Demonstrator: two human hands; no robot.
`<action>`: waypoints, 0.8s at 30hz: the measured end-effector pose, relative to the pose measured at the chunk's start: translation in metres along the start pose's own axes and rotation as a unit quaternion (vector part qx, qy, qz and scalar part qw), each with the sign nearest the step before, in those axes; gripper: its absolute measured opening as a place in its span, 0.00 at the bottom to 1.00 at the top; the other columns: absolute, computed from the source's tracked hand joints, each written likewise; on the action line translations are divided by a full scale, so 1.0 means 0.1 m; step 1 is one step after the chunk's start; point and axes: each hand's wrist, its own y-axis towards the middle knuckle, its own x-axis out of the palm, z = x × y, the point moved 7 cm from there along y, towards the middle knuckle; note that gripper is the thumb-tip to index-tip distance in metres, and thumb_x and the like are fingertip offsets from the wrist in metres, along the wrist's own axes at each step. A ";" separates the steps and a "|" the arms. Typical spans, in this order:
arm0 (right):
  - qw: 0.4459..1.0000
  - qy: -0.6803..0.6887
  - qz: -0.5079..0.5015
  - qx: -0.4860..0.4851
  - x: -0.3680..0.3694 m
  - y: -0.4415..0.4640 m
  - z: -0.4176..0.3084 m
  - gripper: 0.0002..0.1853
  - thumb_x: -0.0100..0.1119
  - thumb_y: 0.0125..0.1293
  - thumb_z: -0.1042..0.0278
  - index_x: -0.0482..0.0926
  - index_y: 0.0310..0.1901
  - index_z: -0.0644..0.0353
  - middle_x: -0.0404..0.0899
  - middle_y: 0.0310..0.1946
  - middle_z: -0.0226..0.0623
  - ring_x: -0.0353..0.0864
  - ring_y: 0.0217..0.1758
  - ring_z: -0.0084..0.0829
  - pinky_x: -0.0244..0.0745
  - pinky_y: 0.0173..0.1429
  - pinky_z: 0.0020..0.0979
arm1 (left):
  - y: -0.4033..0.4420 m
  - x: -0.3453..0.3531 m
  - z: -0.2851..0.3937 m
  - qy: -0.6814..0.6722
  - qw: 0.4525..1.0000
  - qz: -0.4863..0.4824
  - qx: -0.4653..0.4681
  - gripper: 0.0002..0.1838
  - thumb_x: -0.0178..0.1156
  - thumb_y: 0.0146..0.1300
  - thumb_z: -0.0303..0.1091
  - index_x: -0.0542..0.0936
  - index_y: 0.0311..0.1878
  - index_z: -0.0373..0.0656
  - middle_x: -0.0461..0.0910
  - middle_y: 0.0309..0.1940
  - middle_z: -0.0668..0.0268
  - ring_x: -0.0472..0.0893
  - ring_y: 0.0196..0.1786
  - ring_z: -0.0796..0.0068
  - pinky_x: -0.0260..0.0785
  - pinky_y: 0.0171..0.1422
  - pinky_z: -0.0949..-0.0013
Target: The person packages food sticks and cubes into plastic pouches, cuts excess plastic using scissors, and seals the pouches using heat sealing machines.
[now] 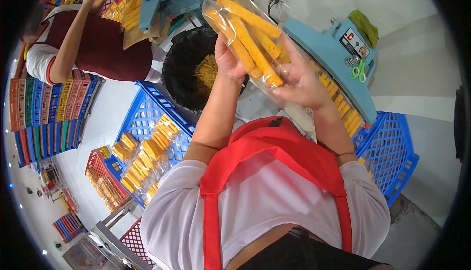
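A clear plastic bag of yellow stick-shaped snacks (250,39) is held up in front of me between both hands. My left hand (229,60) grips the bag's left edge, fingers partly hidden behind it. On the other side, my right hand (301,77) wraps round the lower right of the bag, thumb near its bottom end. The sticks lie lengthwise inside, tilted from upper left to lower right. Just right of the bag stands a blue sealing machine (326,49) with a control panel, and green-handled scissors (359,71) are on it.
A black-lined bin (171,73) with yellow scraps stands to the left. Bagged snacks fill a blue crate (125,122); another blue crate (400,147) is at right. A co-worker in a maroon apron (113,49) works nearby by a second machine (169,2). Stacked crates (49,100) line the left.
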 end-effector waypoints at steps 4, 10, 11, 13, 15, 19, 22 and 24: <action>0.999 -0.021 -0.026 0.033 0.05 -0.02 0.07 0.51 0.56 0.46 0.81 0.29 0.64 0.57 0.74 0.33 0.37 0.71 0.32 0.20 0.65 0.39 0.22 | -0.05 0.18 0.00 -0.026 0.998 -0.058 -0.010 0.40 0.57 0.45 0.59 0.60 0.60 0.50 0.55 0.60 0.48 0.59 0.60 0.47 0.57 0.60 0.48; 0.987 -0.154 -0.034 0.003 0.01 -0.01 0.21 0.45 0.58 0.48 0.80 0.41 0.64 0.60 0.74 0.33 0.35 0.70 0.23 0.13 0.63 0.24 0.15 | -0.07 0.21 -0.02 -0.060 0.996 -0.053 -0.024 0.43 0.52 0.47 0.65 0.57 0.62 0.49 0.55 0.60 0.49 0.59 0.60 0.48 0.53 0.62 0.49; 0.986 -0.166 -0.027 0.003 -0.01 -0.01 0.25 0.44 0.59 0.48 0.79 0.44 0.64 0.61 0.74 0.34 0.36 0.69 0.22 0.12 0.62 0.23 0.15 | -0.06 0.18 -0.02 -0.061 0.998 -0.025 -0.023 0.43 0.51 0.47 0.66 0.56 0.62 0.48 0.56 0.60 0.49 0.59 0.60 0.47 0.54 0.62 0.49; 0.989 -0.147 0.012 -0.015 0.01 -0.02 0.18 0.42 0.59 0.48 0.80 0.46 0.63 0.61 0.74 0.35 0.36 0.70 0.23 0.13 0.64 0.25 0.15 | -0.06 0.18 -0.02 -0.062 0.997 -0.031 -0.022 0.41 0.49 0.49 0.65 0.59 0.61 0.47 0.59 0.58 0.50 0.61 0.59 0.50 0.56 0.61 0.50; 0.990 -0.125 0.053 -0.029 0.02 -0.02 0.17 0.40 0.59 0.49 0.80 0.49 0.63 0.62 0.74 0.36 0.37 0.72 0.25 0.14 0.66 0.26 0.16 | -0.04 0.07 0.01 -0.052 0.999 -0.001 0.000 0.35 0.48 0.53 0.61 0.63 0.58 0.47 0.64 0.56 0.56 0.64 0.58 0.57 0.56 0.61 0.52; 0.942 -0.245 0.176 -0.148 -0.19 -0.09 0.00 0.22 0.56 0.52 0.81 0.67 0.52 0.68 0.75 0.37 0.39 0.75 0.33 0.21 0.70 0.38 0.21 | -0.05 0.02 0.05 -0.072 0.997 0.029 0.016 0.30 0.53 0.53 0.56 0.67 0.55 0.48 0.69 0.53 0.66 0.67 0.56 0.64 0.55 0.62 0.56; 0.908 -0.343 0.165 -0.177 -0.11 -0.10 -0.07 0.22 0.51 0.56 0.83 0.63 0.54 0.70 0.73 0.36 0.35 0.73 0.36 0.21 0.69 0.42 0.21 | -0.07 0.07 -0.04 -0.053 0.999 0.006 0.005 0.31 0.55 0.51 0.55 0.67 0.55 0.48 0.69 0.53 0.66 0.66 0.56 0.65 0.55 0.62 0.56; 0.931 -0.240 0.253 -0.109 -0.26 -0.10 0.06 0.16 0.56 0.52 0.80 0.71 0.45 0.68 0.76 0.33 0.37 0.74 0.34 0.21 0.70 0.37 0.22 | -0.08 0.11 -0.09 -0.043 0.999 0.003 -0.011 0.31 0.56 0.50 0.55 0.66 0.55 0.49 0.68 0.54 0.67 0.66 0.57 0.65 0.55 0.62 0.57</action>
